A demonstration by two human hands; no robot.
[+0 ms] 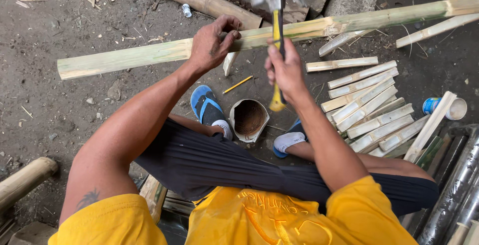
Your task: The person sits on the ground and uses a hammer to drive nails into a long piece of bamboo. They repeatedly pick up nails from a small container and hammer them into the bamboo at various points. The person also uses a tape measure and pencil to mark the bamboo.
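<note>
Across the upper half of the frame a long green bamboo pole (129, 55) lay on the dirt ground (45, 110), reaching from left of centre to the upper right corner. At centre right sat a heap of split bamboo slats (366, 108), well apart from the hands. Below centre stood a torn cardboard cup (248, 119) between two blue sandals (205, 104). The left hand (212, 45) pressed on the pole, fingers curled and pinched on something too small to tell. The right hand (285, 70) was clenched around a yellow-handled hammer (277, 30), head raised above the pole.
</note>
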